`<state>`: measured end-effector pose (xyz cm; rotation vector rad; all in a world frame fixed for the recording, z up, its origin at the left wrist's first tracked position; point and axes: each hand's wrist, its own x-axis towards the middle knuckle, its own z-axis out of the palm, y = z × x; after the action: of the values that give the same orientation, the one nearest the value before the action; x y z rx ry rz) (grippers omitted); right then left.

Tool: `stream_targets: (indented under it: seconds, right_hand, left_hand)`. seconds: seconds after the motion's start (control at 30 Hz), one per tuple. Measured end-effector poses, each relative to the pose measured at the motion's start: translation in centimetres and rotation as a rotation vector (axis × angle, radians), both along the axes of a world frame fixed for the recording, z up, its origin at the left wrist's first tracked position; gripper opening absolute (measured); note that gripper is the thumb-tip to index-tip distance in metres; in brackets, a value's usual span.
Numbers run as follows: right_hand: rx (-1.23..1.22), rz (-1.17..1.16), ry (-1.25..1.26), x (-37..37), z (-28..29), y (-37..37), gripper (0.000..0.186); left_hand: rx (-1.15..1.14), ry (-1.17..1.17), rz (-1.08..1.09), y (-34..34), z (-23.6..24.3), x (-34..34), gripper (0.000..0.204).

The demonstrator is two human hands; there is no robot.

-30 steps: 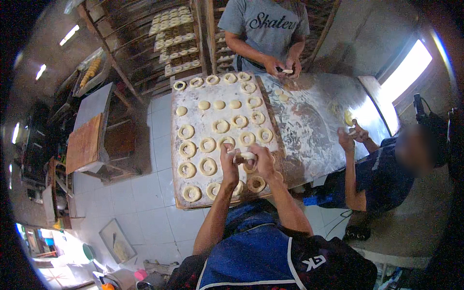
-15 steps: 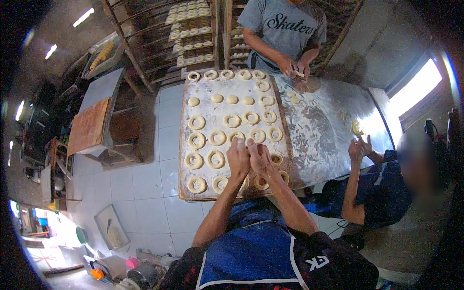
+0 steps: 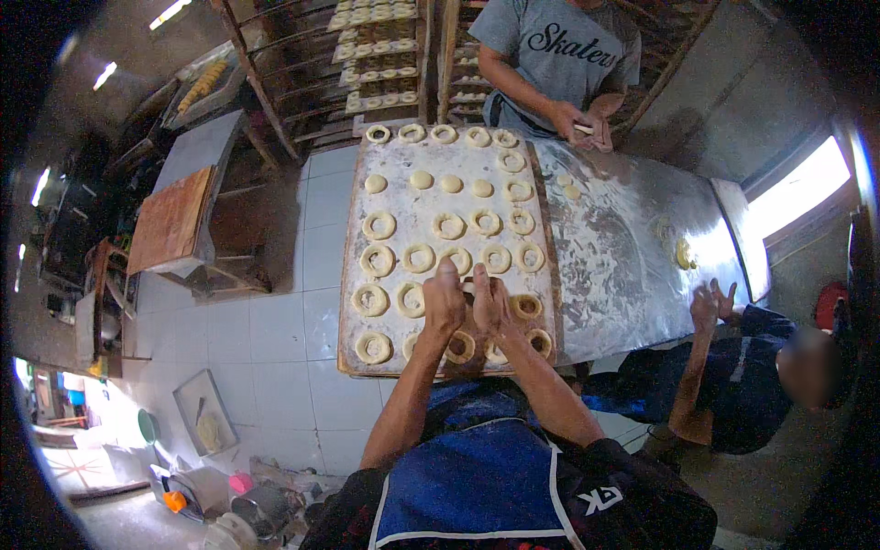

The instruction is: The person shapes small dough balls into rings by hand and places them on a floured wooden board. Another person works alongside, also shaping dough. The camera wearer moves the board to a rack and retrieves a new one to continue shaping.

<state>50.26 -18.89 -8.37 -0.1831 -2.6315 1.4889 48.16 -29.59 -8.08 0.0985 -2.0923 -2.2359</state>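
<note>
Over the near half of a floured wooden board (image 3: pixel 403 206), my left hand (image 3: pixel 444 301) and my right hand (image 3: pixel 491 307) face each other with fingers curled in. A pale piece of dough (image 3: pixel 468 287) shows in the small gap between them, held by both; its full shape is hidden by my fingers. Pale dough rings lie in rows around them, such as one ring (image 3: pixel 453 261) just beyond my left hand and another ring (image 3: pixel 525 306) beside my right. Farther up the board sits a row of flat dough rounds (image 3: pixel 421 180).
A floury metal table (image 3: pixel 632 275) adjoins the board on the right. Across it a person in a grey shirt (image 3: pixel 573 55) handles dough; another person (image 3: pixel 733 385) works at the right. Racks with loaded trays (image 3: pixel 376 78) stand behind. A wooden-topped table (image 3: pixel 170 220) is at left.
My hands have parted slightly, and the dough now shows between them. The whole view has shifted a little. The person at right has drawn their hands away from the dough on the metal table.
</note>
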Motion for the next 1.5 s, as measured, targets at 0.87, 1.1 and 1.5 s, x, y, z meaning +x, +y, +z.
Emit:
stream_targets:
  seconds: [0.87,1.1,1.5]
  right_hand:
    - [0.292,0.285,0.068,-16.4,4.3,-3.0,0.034]
    - [0.650,0.287,0.326,-24.0,0.7,-2.1,0.033]
    - [0.012,0.223,0.275,-22.4,1.7,-4.9,0.028]
  left_hand:
    - [-0.614,0.036,0.252,-7.2,0.5,-16.0,0.029]
    - [-1.310,0.225,0.005,-8.9,2.2,-15.4,0.029]
    - [-1.389,0.193,0.313,-12.9,-0.6,-23.4,0.034]
